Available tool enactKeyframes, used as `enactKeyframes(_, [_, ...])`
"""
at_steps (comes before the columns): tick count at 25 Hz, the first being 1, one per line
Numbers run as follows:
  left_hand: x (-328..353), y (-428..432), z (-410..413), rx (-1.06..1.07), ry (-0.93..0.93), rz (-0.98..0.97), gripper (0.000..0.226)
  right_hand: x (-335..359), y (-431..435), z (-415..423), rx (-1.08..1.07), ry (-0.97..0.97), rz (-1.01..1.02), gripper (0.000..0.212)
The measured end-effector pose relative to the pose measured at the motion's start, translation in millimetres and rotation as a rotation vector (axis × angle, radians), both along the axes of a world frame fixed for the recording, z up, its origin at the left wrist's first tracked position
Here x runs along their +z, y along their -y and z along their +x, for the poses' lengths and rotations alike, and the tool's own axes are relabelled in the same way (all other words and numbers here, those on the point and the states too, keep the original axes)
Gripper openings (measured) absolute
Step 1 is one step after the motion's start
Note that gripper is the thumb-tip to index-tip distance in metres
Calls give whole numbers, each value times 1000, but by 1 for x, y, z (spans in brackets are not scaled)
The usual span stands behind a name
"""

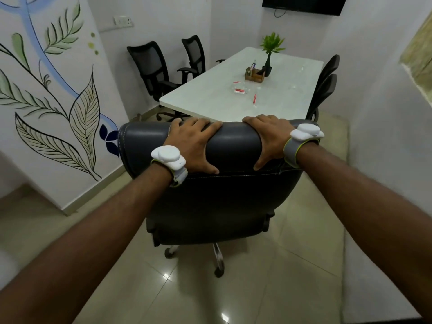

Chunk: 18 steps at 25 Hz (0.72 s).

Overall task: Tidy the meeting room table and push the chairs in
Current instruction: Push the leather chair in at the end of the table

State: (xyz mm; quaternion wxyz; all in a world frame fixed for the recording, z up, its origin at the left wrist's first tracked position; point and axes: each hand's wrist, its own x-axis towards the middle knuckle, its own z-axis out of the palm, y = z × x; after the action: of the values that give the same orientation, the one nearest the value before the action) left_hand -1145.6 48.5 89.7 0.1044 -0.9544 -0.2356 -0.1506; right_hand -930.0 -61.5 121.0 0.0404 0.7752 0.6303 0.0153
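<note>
Office chair covered in dark grey leather-look material, smooth with a soft sheen and pale stitched seams. Its base is shiny metal. The table has a pale, faintly mottled, smooth top. Side chairs have black mesh backs. A small desk organiser is brown wood. The floor is glossy beige tile. Wristbands are grey cloth carrying smooth white plastic pods.

There are 1 leather chair, 4 slim-backed chairs (2 per side), 1 table, 1 potted plant.
</note>
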Motion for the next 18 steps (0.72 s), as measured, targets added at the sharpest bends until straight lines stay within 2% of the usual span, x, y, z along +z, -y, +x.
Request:
enactKeyframes(10, [-2, -67, 78, -85, -26, -26, 114, -10, -39, 61, -95, 6, 54, 123])
enactKeyframes(18, [-13, -85, 188, -76, -24, 1, 112, -20, -55, 166, -102, 2, 81, 120])
